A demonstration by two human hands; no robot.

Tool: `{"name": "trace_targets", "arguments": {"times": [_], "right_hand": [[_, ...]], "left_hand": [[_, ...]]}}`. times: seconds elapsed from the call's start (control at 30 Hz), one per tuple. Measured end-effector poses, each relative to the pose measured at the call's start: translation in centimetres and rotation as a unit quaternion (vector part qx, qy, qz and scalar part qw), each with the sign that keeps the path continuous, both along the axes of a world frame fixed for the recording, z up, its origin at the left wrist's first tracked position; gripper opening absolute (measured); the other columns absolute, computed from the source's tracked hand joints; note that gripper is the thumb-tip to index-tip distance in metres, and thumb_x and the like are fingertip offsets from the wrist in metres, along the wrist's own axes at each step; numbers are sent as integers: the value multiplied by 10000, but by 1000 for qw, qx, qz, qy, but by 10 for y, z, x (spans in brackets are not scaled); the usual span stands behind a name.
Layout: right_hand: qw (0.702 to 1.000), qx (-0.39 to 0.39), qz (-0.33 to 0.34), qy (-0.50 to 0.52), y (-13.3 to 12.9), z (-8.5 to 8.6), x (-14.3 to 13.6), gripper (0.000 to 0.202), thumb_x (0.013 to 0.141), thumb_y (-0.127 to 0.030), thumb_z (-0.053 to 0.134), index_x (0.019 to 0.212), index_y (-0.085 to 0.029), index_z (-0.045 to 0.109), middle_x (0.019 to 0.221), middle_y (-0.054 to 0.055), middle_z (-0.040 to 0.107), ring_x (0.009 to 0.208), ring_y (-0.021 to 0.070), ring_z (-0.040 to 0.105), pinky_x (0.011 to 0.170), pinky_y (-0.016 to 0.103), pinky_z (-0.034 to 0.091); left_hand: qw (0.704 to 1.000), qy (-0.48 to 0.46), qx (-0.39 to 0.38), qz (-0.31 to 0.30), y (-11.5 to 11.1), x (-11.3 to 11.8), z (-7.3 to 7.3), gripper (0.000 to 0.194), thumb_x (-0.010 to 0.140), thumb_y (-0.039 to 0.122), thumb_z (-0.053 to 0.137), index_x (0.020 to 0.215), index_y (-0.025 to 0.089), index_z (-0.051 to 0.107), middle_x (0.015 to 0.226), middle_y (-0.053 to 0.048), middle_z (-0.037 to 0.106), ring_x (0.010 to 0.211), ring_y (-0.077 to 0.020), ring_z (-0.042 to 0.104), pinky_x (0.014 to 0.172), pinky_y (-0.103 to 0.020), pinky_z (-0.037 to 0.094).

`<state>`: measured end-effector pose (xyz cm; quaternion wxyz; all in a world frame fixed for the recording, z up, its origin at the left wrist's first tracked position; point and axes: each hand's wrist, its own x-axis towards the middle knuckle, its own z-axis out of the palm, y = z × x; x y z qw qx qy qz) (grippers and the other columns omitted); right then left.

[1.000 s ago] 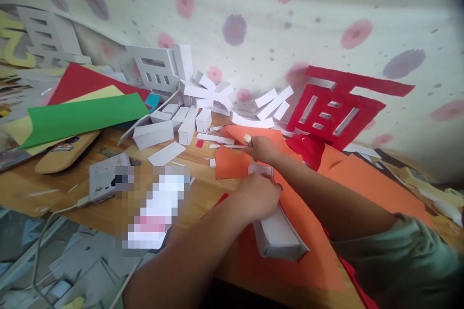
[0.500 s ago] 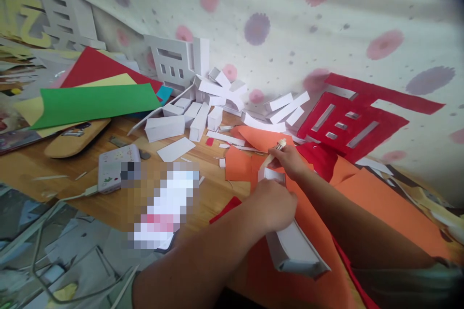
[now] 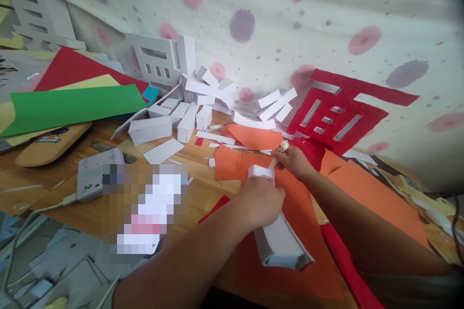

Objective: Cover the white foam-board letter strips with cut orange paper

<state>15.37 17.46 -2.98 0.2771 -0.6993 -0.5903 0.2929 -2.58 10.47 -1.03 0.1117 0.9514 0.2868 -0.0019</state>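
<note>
My left hand (image 3: 259, 200) is closed over a long white folded-paper box (image 3: 277, 241), which points away from me above an orange sheet (image 3: 308, 270). The far end of the box shows beyond my knuckles, and its near end looks rough and unevenly edged. At that far end my right hand (image 3: 293, 159) pinches a slim pale stick-like tool (image 3: 282, 147) with a cream, pronged-looking upper end. The tool's lower part reaches down beside the box; I cannot tell whether it touches it. My left fingertips are hidden behind the hand.
A red cut-out character (image 3: 337, 111) leans on the spotted curtain. Several white paper boxes (image 3: 150, 129) are heaped at the back. To the left lie green paper (image 3: 76, 106), a decorated device (image 3: 96, 174) with a cable, and a blurred-out phone (image 3: 152, 217). Orange sheets (image 3: 377, 198) lie right.
The view has swung slightly right, so the table's contents appear farther left. My left hand still grips the white box, and my right hand keeps the stick-like tool at its far end.
</note>
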Motion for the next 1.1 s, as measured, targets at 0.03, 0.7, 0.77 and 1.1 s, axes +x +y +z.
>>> {"name": "trace_targets", "arguments": {"times": [0.03, 0.7, 0.77, 1.1], "right_hand": [[1000, 3, 8, -15, 0, 1, -1, 215, 804, -292, 596, 628, -169, 586, 530, 56, 654, 500, 160, 627, 518, 240, 497], [988, 4, 135, -71, 19, 6, -68, 204, 830, -366, 551, 710, -207, 507, 604, 15, 658, 583, 162, 636, 528, 233, 452], [989, -5, 133, -70, 19, 6, -69, 202, 834, -367, 543, 717, -206, 508, 605, 19, 660, 581, 169, 645, 525, 238, 460], [977, -8, 154, -146, 16, 9, -80, 275, 776, -381, 582, 609, -207, 449, 538, -17, 563, 555, 143, 534, 525, 246, 362]], "left_hand": [[1000, 3, -1, 1, 0, 0, 1, 271, 827, 119, 409, 996, 118, 621, 1080, -177, 663, 978, -282, 613, 724, -359, 459], [1000, -11, -22, 0, 0, 1, -4, 236, 837, 153, 471, 993, 110, 642, 1029, -159, 671, 848, -251, 624, 574, -321, 424], [1000, -7, -21, 4, 0, 1, -2, 249, 852, 165, 469, 1017, 106, 646, 1032, -155, 676, 870, -255, 627, 596, -336, 433], [999, 8, -37, -1, -1, 0, 4, 249, 892, 194, 475, 1051, 111, 648, 1023, -142, 691, 888, -249, 629, 617, -347, 431]]}}
